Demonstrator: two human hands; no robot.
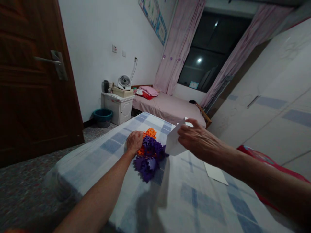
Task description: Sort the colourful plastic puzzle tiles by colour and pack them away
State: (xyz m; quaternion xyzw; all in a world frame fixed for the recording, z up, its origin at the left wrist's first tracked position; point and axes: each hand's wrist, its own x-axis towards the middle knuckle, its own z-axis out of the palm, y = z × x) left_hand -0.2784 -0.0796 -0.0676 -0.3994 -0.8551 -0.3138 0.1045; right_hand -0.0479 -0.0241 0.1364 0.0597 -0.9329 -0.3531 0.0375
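Note:
A pile of orange gear-edged plastic pieces [150, 132] and purple gear-edged plastic pieces [146, 165] lies on the checked tablecloth [114, 194]. My left hand [134, 141] rests at the left side of this pile, against the orange pieces. Its fingers are curled in, and whatever may be inside them is hidden. Just right of the pile, my right hand [190, 134] pinches a white card [173, 142] by its upper right part. The card is tilted up, with its lower left edge close to the purple pieces.
Under my right forearm lies another pale sheet [216, 173]. A red item [274, 165] is at the table's right. Beyond the table stand a bed [167, 105], a white cabinet [120, 108] with a fan [124, 82], and a teal bucket [102, 117]. A wooden door [36, 94] is at left.

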